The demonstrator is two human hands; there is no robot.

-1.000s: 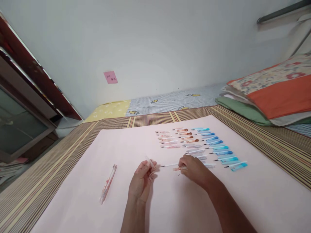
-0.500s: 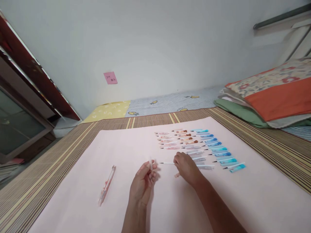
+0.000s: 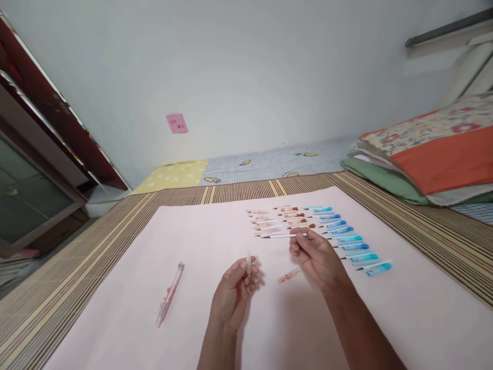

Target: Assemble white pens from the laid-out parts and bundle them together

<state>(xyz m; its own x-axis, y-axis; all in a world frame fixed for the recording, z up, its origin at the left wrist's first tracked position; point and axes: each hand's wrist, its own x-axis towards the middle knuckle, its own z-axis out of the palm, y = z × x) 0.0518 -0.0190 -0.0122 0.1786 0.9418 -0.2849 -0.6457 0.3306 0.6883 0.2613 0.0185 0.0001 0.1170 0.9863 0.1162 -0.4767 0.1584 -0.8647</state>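
My left hand [image 3: 233, 288] pinches a clear, pale pen barrel [image 3: 248, 266] upright between thumb and fingers. In my right hand [image 3: 318, 259] is a slim white pen refill [image 3: 278, 236], held level, its dark tip pointing left. Below it, on the pale pink sheet [image 3: 208, 236], lies a short clear pen part [image 3: 288, 276] with an orange-red pattern. A whole clear pen [image 3: 169, 294] with reddish print rests apart on the left. Behind my right hand lie columns of pen parts and refills: pinkish ones [image 3: 265, 224], brown-ended ones [image 3: 295, 215] and blue ones [image 3: 354, 246].
A striped mat [image 3: 115, 226] lies under the sheet. Folded bedding [image 3: 442, 154] with an orange band is stacked at the right. Checked cloth [image 3: 262, 167] runs along the wall, which bears a pink note [image 3: 176, 123]. A dark-framed glass cabinet [image 3: 31, 195] is at the left.
My right hand has moved up and slightly right with the refill, turning so its fingers show. The patterned pen part below is now uncovered. My left hand has shifted slightly right, still holding the barrel.
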